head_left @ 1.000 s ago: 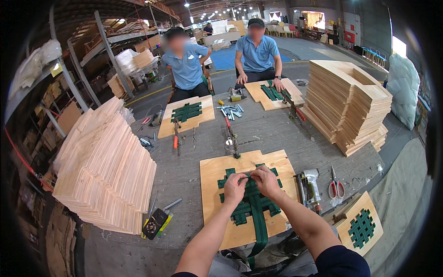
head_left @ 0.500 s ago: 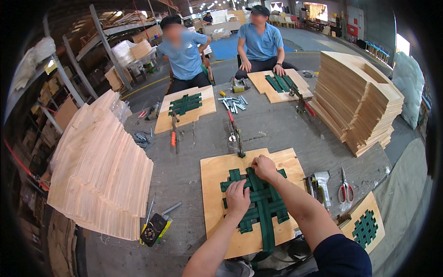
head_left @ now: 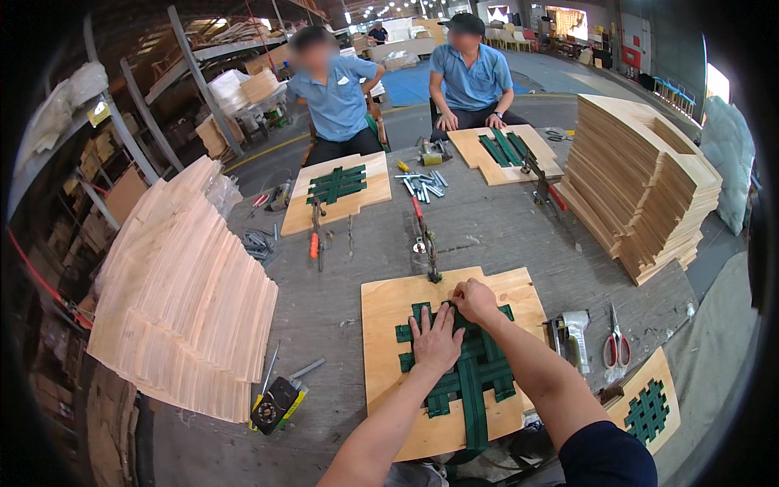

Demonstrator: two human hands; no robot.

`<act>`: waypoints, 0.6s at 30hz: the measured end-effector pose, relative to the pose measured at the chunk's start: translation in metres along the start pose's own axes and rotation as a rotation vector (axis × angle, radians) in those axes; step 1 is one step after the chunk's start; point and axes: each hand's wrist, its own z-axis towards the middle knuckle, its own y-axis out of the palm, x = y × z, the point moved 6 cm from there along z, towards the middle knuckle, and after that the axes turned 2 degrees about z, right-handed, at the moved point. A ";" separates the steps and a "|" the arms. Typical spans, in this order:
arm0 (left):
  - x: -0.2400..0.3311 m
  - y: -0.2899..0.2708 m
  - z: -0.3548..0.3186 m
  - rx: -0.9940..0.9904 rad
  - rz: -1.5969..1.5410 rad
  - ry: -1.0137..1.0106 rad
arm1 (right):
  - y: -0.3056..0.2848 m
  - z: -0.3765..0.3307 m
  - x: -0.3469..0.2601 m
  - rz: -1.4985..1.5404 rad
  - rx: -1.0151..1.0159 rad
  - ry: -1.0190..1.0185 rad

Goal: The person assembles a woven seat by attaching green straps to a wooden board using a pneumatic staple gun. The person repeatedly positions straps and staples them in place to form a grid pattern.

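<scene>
Before me on the table lies a plywood board (head_left: 385, 385) with dark green webbing straps (head_left: 471, 398) woven across its cut-out. One long strap end hangs over the board's near edge. My left hand (head_left: 436, 339) rests flat on the weave, fingers spread. Just to its right, at the far end of the lengthwise strap, my right hand (head_left: 475, 301) is closed with its fingers pinched on the webbing; the strap end there is mostly hidden. A red-handled clamp (head_left: 422, 243) reaches the board's far edge.
Stacked plywood panels stand left (head_left: 182, 300) and right (head_left: 633, 187). A staple gun (head_left: 572, 341) and scissors (head_left: 616, 345) lie right of the board, a tape measure (head_left: 276, 406) left. Two people sit across the table behind webbed boards (head_left: 377, 191). Metal pieces (head_left: 426, 187) lie mid-table.
My left hand has moved up the weave and flattened, its fingers spreading toward my right hand. My right hand stays at the strap's far end. The far-right person's hand has left their board.
</scene>
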 end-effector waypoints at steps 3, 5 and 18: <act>-0.005 -0.001 -0.001 -0.017 0.013 -0.005 | 0.003 -0.001 -0.003 0.003 -0.025 0.015; -0.008 -0.003 -0.001 -0.005 0.028 -0.002 | 0.003 0.006 -0.006 0.013 -0.067 0.003; -0.005 -0.001 0.001 -0.022 -0.001 -0.002 | -0.026 0.009 0.023 0.383 0.094 -0.020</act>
